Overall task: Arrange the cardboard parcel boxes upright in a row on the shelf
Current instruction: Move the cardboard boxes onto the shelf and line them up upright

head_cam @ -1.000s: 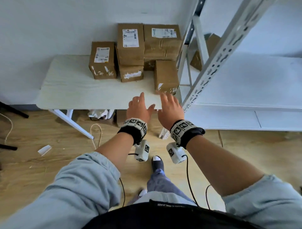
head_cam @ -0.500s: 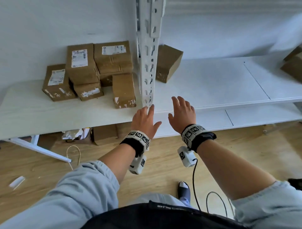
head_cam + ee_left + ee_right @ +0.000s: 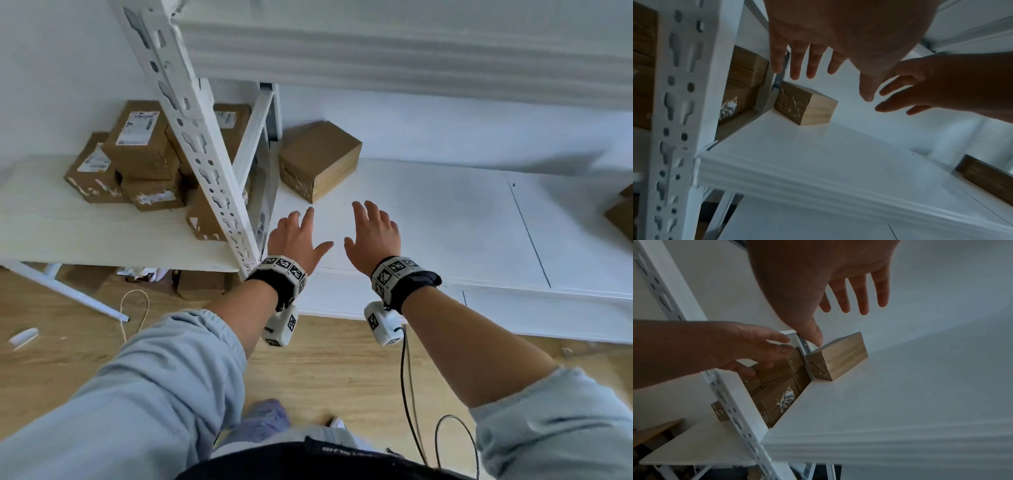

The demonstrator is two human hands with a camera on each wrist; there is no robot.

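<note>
One brown cardboard box (image 3: 318,159) (image 3: 805,105) (image 3: 838,356) lies skewed on the white shelf (image 3: 428,219), close to its back left corner. My left hand (image 3: 296,236) (image 3: 813,56) and right hand (image 3: 373,233) (image 3: 849,293) hover over the shelf's front part, just short of that box, fingers spread and holding nothing. Several more cardboard boxes (image 3: 137,157), some with white labels, are piled on the white table (image 3: 68,233) left of the shelf frame.
A slotted white shelf post (image 3: 202,147) stands between the table pile and the shelf, right beside my left wrist. Another brown box (image 3: 621,212) (image 3: 986,177) sits at the shelf's far right edge. An upper shelf board (image 3: 411,44) hangs overhead. Cables trail on the wooden floor (image 3: 325,370).
Both hands have moved from the table's front edge rightward past the post to over the shelf, nearer the lone box. The view has swung right with them.
</note>
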